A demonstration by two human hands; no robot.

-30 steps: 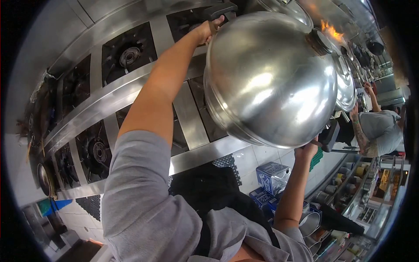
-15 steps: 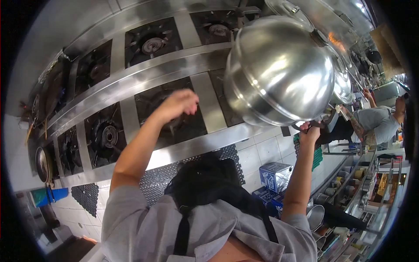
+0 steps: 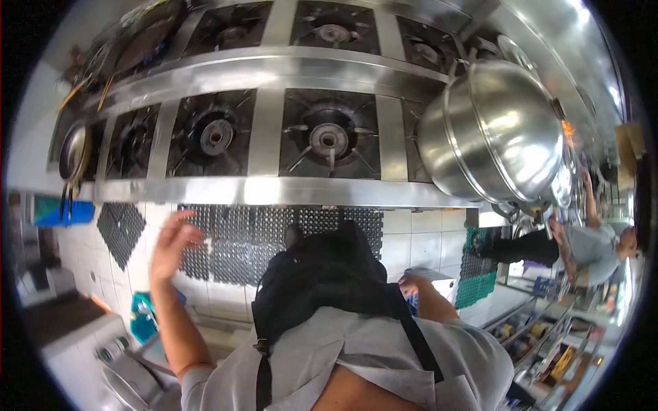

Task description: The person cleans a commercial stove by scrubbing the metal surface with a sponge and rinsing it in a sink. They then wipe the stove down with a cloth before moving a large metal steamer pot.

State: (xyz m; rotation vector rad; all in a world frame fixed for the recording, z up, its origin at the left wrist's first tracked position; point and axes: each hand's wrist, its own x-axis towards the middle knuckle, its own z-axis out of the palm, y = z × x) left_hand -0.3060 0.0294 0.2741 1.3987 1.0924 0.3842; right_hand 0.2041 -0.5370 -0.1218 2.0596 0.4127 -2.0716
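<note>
A large stainless steel pot with a shiny domed lid (image 3: 510,130) stands on the right end of the stove. A loop handle (image 3: 507,211) shows at its near side. My left hand (image 3: 177,243) is raised in front of the stove's left part, over the floor, with its fingers apart and nothing in them. My right hand (image 3: 415,284) is low beside the black apron (image 3: 325,274), away from the pot. Its fingers show only in part, look loosely apart, and hold nothing I can see.
The stove's front rail (image 3: 288,190) runs across the view, with several burners (image 3: 329,139) behind it. A frying pan (image 3: 75,152) sits at the left end. Black rubber mats (image 3: 233,240) lie on the tiled floor. A co-worker (image 3: 582,250) stands at the right, near metal shelves (image 3: 548,329).
My right hand has let go of the pot's handle and dropped back beside the apron. My left hand has moved from over the burners to the left and nearer. The view has shifted.
</note>
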